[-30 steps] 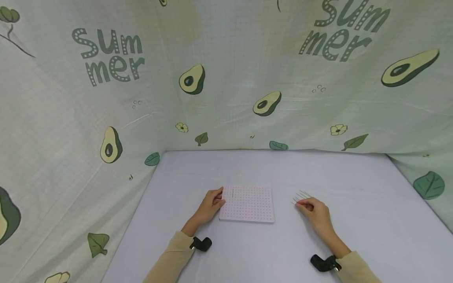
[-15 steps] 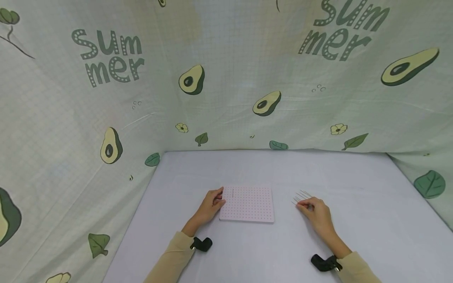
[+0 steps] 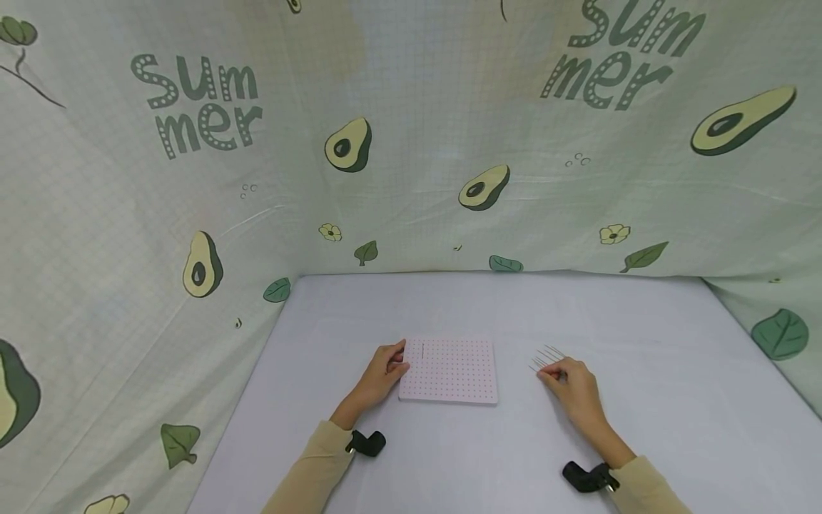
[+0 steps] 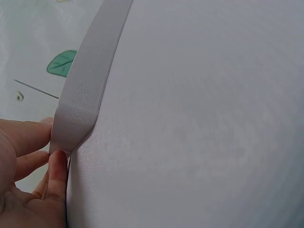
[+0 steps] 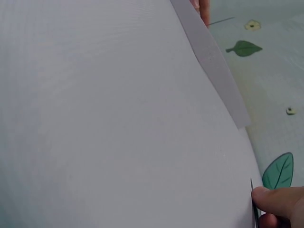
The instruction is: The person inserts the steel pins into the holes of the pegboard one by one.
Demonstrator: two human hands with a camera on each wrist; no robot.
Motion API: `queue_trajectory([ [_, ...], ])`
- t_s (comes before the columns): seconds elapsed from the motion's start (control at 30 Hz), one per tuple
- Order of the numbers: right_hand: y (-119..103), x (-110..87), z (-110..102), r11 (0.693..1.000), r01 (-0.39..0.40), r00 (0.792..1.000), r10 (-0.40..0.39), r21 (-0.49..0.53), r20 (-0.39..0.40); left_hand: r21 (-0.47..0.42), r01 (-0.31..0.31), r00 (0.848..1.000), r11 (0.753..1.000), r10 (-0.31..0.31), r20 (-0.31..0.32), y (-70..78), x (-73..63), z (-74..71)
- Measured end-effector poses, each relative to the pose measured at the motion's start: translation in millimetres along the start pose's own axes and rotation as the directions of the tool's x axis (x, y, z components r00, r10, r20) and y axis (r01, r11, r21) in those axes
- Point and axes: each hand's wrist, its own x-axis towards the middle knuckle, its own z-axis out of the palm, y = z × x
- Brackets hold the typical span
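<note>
A pale pink pegboard [image 3: 448, 371] with rows of small holes lies on the white table, and a thin needle [image 3: 423, 351] stands up near its far left corner. At the board's left edge, my left hand [image 3: 374, 380] holds it with thumb and fingers; the left wrist view has these fingers [image 4: 57, 173] against the board's side [image 4: 78, 102]. Several thin needles [image 3: 552, 351] lie to the right of the board. Over them, my right hand [image 3: 576, 392] pinches one dark needle [image 5: 255, 204], plain in the right wrist view. Its lower part is hidden by the fingers.
White cloth covers the table [image 3: 514, 457]. A curtain [image 3: 411, 143] printed with avocados and leaves hangs behind and at both sides. Black wrist mounts [image 3: 368, 444] sit on both forearms.
The right hand shifts very slightly near the needles, its fingertips still together. The left hand and the pegboard stay in place.
</note>
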Motion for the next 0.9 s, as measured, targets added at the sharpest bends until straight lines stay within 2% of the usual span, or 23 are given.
queue_trajectory([
  [0.33,-4.0,-0.7,0.2,0.999,-0.042,0.998,0.041,0.012,0.056,0.032,0.016,1.0,0.999,-0.016,0.012,-0.1,0.1,-0.6],
  [0.63,-5.4,0.7,0.4,1.0,0.013,0.998,-0.014,0.019,0.054,0.024,0.021,1.0,0.999,-0.021,0.003,-0.9,0.8,0.7],
  [0.9,-9.4,3.1,-2.1,0.999,0.022,0.997,-0.024,0.029,0.069,0.023,0.016,1.0,1.0,-0.016,0.01,1.6,-0.4,0.0],
])
